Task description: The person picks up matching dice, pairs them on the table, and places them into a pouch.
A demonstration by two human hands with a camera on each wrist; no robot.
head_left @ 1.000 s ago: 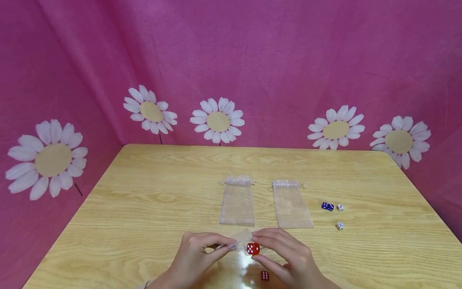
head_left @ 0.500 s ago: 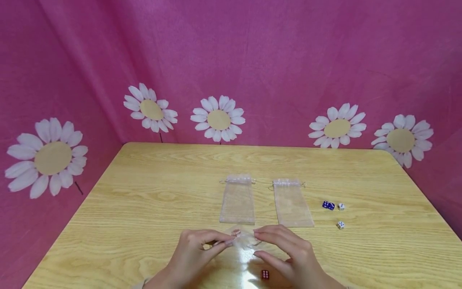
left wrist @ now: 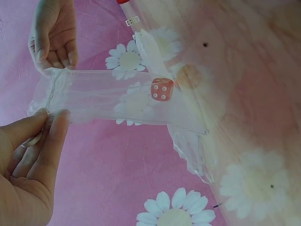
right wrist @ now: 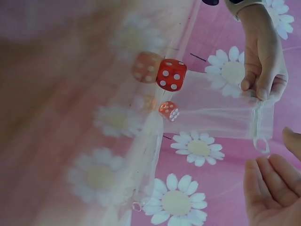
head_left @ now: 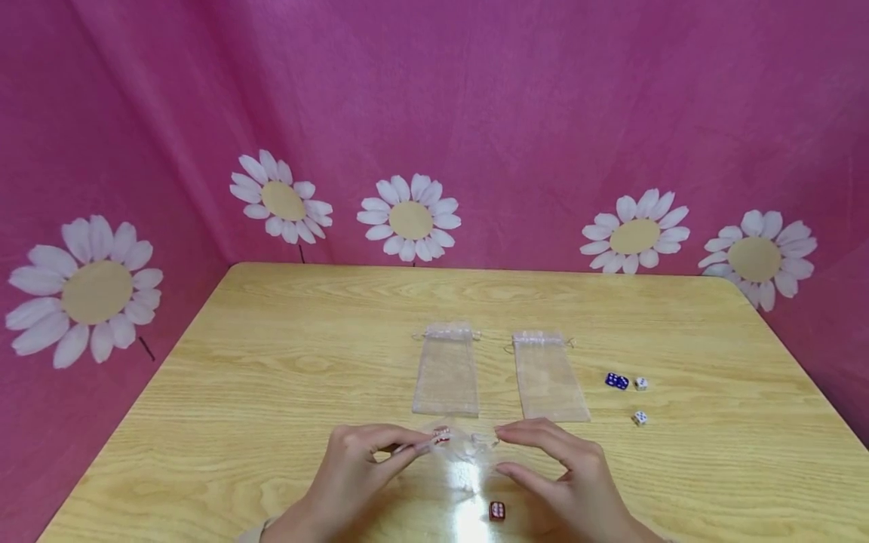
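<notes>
My left hand (head_left: pixel 366 460) pinches the mouth of a sheer white drawstring bag (head_left: pixel 468 446) between thumb and fingers. Through its mesh a red die (left wrist: pixel 162 89) shows near the bag's lower end. My right hand (head_left: pixel 566 460) hovers at the bag's right side, thumb and fingers parted. In the right wrist view, those fingers (right wrist: pixel 269 181) stand just apart from the drawstring loop; whether any fingertip touches the bag elsewhere I cannot tell. Another red die (head_left: pixel 497 510) lies on the table below and between the hands.
Two more sheer drawstring bags, a left one (head_left: pixel 446 373) and a right one (head_left: pixel 551 381), lie flat beyond the hands. To their right are blue dice (head_left: pixel 616 381), a white die (head_left: pixel 641 384) and another white die (head_left: pixel 640 418). A pink flowered curtain surrounds the wooden table (head_left: pixel 292 362).
A red die, earlier at my right fingertips by the bag's mouth, now lies inside the bag. My right hand has drawn slightly rightward; the left keeps its pinch.
</notes>
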